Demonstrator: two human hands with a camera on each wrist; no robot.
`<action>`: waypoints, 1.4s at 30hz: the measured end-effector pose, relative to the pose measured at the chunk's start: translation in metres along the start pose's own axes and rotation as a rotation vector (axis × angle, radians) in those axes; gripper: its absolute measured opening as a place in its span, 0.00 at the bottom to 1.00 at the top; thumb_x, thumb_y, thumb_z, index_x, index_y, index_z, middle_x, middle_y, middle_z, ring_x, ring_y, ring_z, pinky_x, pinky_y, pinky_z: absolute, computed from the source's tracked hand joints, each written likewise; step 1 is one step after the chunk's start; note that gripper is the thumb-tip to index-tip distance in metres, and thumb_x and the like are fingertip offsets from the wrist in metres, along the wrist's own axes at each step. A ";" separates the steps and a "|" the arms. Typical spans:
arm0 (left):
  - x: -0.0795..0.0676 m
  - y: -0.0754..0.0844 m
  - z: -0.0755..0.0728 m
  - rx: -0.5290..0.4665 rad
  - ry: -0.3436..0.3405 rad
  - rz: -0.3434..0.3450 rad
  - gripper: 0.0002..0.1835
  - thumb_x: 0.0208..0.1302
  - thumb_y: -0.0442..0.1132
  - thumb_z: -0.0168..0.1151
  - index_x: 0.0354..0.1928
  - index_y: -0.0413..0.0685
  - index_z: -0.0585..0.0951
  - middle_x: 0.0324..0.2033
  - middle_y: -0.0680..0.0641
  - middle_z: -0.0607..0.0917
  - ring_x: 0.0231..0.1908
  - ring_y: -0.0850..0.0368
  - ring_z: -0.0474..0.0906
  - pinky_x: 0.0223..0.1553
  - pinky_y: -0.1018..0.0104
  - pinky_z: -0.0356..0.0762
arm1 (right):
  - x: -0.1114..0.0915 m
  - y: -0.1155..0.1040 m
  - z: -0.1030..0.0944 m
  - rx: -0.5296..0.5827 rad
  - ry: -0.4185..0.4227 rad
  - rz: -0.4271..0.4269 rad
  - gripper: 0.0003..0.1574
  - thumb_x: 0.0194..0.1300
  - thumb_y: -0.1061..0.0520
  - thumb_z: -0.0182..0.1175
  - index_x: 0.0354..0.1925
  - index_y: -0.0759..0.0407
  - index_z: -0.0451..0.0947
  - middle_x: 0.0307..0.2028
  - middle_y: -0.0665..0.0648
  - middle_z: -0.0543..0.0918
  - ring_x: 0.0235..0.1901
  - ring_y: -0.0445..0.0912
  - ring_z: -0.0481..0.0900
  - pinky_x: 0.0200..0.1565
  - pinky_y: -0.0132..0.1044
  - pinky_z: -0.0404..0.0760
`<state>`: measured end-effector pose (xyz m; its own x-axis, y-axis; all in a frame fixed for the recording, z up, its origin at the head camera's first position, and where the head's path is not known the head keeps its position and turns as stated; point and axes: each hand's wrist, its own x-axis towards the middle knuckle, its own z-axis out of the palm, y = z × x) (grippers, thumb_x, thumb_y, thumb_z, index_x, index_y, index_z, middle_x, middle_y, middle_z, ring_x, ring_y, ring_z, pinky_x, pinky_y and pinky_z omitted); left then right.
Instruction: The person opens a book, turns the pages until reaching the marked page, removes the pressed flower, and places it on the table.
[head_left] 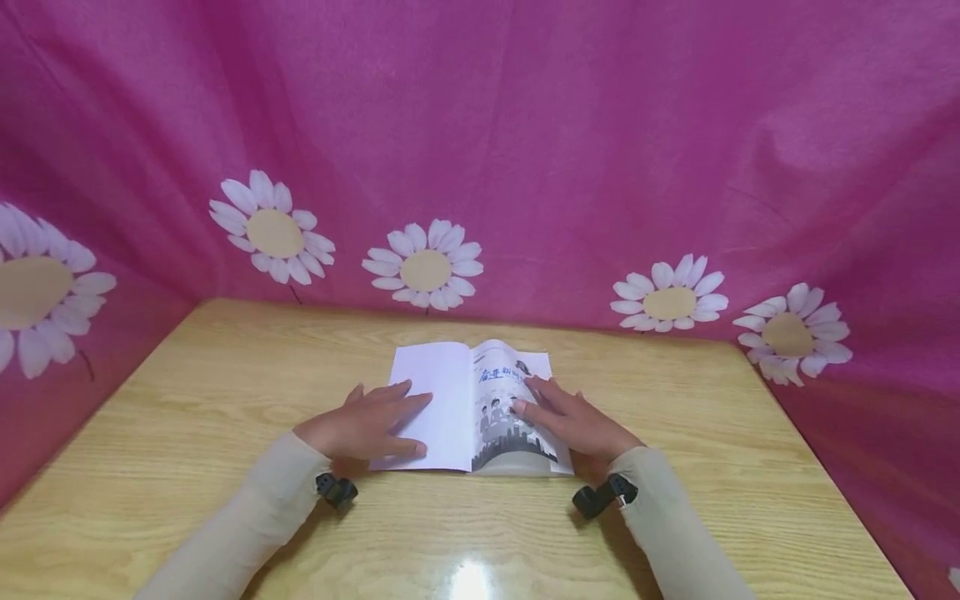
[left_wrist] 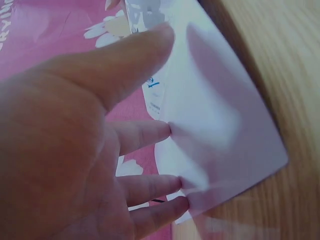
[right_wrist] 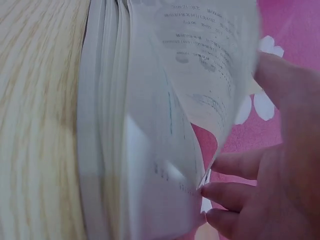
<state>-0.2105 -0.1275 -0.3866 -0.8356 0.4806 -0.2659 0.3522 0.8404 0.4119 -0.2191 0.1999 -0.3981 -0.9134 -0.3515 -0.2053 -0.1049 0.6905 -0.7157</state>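
Note:
An open paperback booklet lies on the table, its left side blank white. Its right page carries blue lettering and a grey printed picture of people above a skyline. My left hand rests spread on the blank side; in the left wrist view its fingertips touch the white paper. On the other side, my right hand holds the right page near its outer edge. The right wrist view shows that lifted leaf bowed between thumb and fingers, small print on its underside, more pages beneath.
The wooden table extends around the booklet on all sides. Behind and beside it hangs a pink cloth with large white daisies. Each wrist wears a black strap over a light sleeve.

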 end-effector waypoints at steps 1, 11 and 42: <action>0.000 -0.001 -0.001 -0.007 0.003 0.007 0.45 0.56 0.66 0.62 0.74 0.63 0.59 0.75 0.48 0.53 0.74 0.48 0.44 0.68 0.35 0.30 | -0.001 -0.001 0.000 0.019 0.001 0.007 0.52 0.60 0.21 0.47 0.75 0.39 0.51 0.72 0.52 0.59 0.73 0.53 0.50 0.70 0.58 0.40; 0.001 -0.011 -0.005 -0.044 0.017 0.044 0.41 0.58 0.62 0.63 0.72 0.60 0.64 0.73 0.46 0.57 0.73 0.44 0.47 0.68 0.37 0.42 | -0.004 -0.011 -0.006 0.162 0.121 -0.075 0.38 0.68 0.28 0.44 0.70 0.39 0.61 0.66 0.51 0.69 0.67 0.53 0.62 0.65 0.61 0.56; 0.001 -0.031 -0.010 -0.260 0.091 0.050 0.33 0.65 0.59 0.58 0.69 0.58 0.68 0.68 0.51 0.67 0.69 0.49 0.59 0.67 0.46 0.57 | -0.008 -0.049 0.033 0.120 0.216 -0.271 0.35 0.61 0.42 0.66 0.62 0.55 0.72 0.58 0.60 0.77 0.58 0.56 0.75 0.59 0.53 0.72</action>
<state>-0.2268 -0.1552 -0.3905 -0.8586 0.4853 -0.1651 0.2837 0.7182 0.6354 -0.1935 0.1483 -0.3837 -0.9222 -0.3608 0.1392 -0.3192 0.5068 -0.8008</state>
